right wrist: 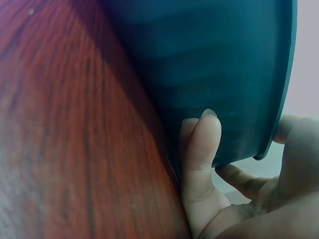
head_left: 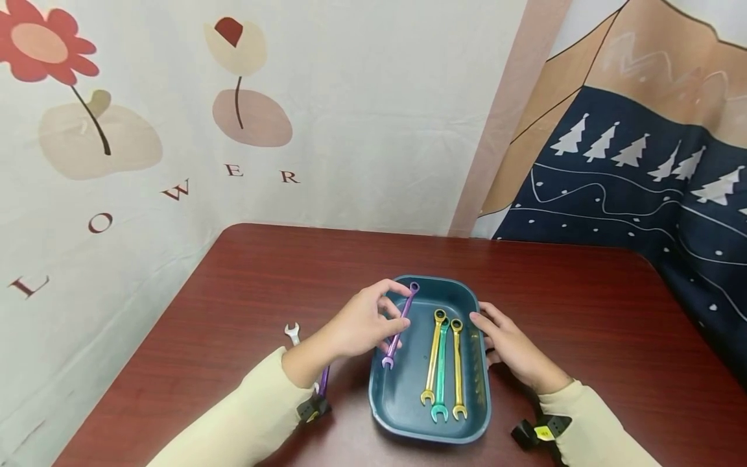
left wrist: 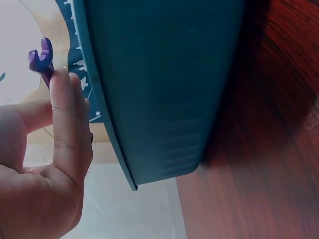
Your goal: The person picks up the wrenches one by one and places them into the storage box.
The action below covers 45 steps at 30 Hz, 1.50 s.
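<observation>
Purple wrench [head_left: 406,306], left hand [head_left: 366,321] arched, pinching it — right hand [head_left: 516,345] gripping blue tray [head_left: 403,392]

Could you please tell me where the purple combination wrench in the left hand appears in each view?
Head: below centre, slightly right; the purple combination wrench is held by the left hand over the left side of the blue tray.
Left wrist: its open end shows at upper left.
Right wrist: not in it.
Shared landmark: the blue tray, which shows its outer wall in both wrist views.
</observation>
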Each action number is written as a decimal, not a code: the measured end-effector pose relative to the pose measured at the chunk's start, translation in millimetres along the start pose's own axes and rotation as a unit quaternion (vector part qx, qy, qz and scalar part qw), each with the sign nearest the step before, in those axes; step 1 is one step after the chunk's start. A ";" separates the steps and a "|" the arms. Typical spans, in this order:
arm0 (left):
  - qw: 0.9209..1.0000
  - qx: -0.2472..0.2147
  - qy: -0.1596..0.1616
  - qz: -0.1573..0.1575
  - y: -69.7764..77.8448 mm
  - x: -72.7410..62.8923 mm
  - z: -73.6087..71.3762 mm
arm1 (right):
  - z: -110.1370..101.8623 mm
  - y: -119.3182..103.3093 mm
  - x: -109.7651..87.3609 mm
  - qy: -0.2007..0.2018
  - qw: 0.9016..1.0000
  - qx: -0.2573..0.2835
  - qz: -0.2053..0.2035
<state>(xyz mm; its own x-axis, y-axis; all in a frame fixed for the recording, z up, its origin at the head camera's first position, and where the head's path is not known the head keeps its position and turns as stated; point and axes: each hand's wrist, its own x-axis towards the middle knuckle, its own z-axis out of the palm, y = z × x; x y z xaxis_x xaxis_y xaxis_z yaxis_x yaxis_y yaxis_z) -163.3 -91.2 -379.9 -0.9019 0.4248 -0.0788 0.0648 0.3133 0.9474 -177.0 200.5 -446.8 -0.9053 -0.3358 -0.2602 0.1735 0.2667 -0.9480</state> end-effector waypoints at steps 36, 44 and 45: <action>0.971 0.232 -0.024 -0.047 4.0 44.1 38.4 | -0.1 -3.8 -2.1 -0.008 1.000 0.002 -0.007; 0.951 0.297 -0.048 -0.066 6.9 46.9 42.3 | -0.4 -5.0 -2.8 -0.007 1.000 0.005 -0.004; 0.948 0.308 -0.051 -0.067 7.5 46.5 42.7 | -0.5 -4.9 -2.8 -0.006 1.000 0.005 -0.004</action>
<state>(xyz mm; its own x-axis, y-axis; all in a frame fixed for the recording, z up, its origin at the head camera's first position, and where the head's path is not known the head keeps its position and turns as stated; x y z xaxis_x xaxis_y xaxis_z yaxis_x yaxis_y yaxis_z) -186.6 -32.9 -389.7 -0.8754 0.4167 -0.2450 0.2181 0.7928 0.5691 -175.6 200.6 -441.4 -0.9018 -0.3487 -0.2553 0.1705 0.2558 -0.9516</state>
